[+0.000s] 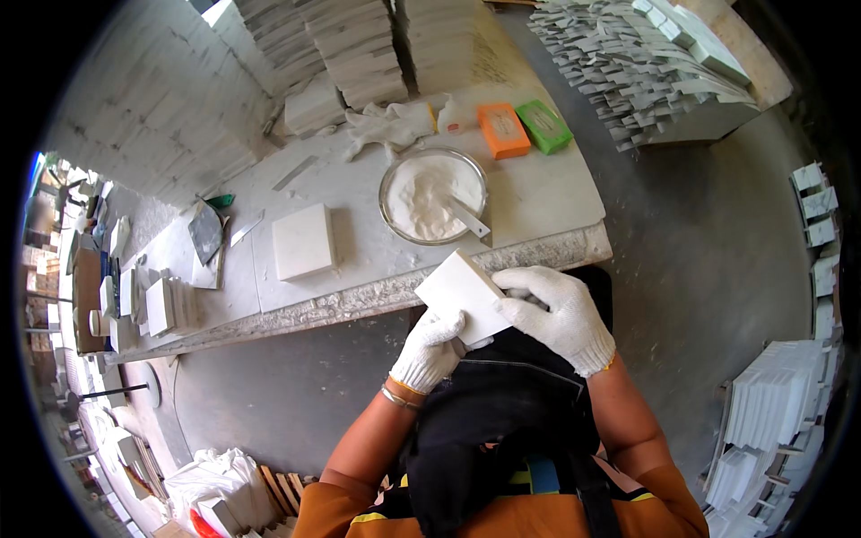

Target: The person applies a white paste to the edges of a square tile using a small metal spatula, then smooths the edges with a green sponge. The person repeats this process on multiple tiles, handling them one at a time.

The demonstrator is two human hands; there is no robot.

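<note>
A white rectangular tile (462, 296) is held tilted over my lap, just off the table's front edge. My left hand (432, 348), in a white knit glove, grips its lower left side with the thumb on top. My right hand (558, 314), gloved the same way, closes on its right edge. Beyond the tile, a round metal bowl (384, 208) holds white powder (421, 193), with a flat metal scraper (470, 220) stuck in it. Left of the bowl lies a thick white tile stack (303, 242), its layers hard to tell apart.
An orange box (504, 131) and a green box (543, 125) stand beyond the bowl, beside spare white gloves (390, 127). Tall stacks of slabs (170, 99) line the table's back. Small tiles (170, 307) stand at the left end. More tiles (776, 394) are stacked at right.
</note>
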